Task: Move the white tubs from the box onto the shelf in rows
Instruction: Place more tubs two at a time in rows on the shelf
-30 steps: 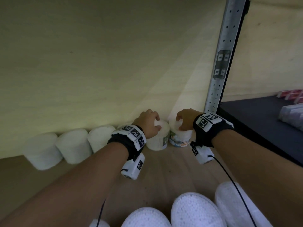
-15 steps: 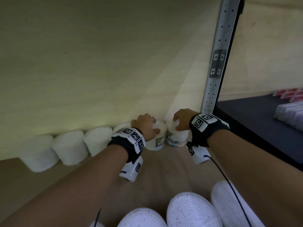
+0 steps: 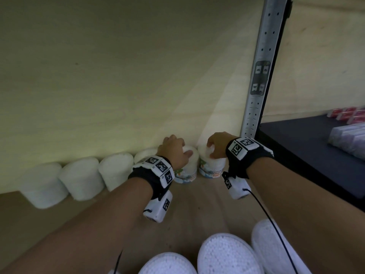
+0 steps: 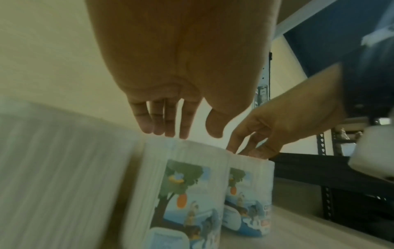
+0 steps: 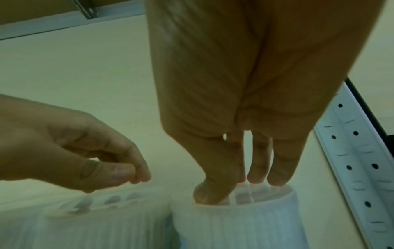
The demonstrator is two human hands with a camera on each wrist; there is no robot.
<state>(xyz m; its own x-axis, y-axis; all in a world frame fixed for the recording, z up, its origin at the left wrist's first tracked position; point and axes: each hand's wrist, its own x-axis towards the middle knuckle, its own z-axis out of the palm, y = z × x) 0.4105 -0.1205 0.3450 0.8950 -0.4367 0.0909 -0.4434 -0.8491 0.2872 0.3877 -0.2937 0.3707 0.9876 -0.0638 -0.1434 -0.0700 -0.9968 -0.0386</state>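
Observation:
Two white tubs with picture labels stand side by side at the back of the wooden shelf [image 3: 199, 206], by the wall. My left hand [image 3: 178, 149] hovers just over the lid of the left tub [image 3: 187, 169], fingers loosely curled and holding nothing [image 5: 136, 176]. My right hand [image 5: 234, 190] rests its fingertips and thumb on the lid of the right tub [image 5: 238, 224], the last in the row beside the metal post. Several plain white tubs [image 3: 81, 178] continue the row to the left.
A perforated metal upright [image 3: 258, 76] stands just right of the right tub. Beyond it a dark shelf [image 3: 300, 155] carries packages [image 3: 349, 139]. Several more white tubs [image 3: 227, 254] sit close below me at the frame's bottom. The pale wall closes the back.
Both hands slid the two tubs a little farther back toward the wall. The left hand has lifted off its tub's lid; the right still touches its tub.

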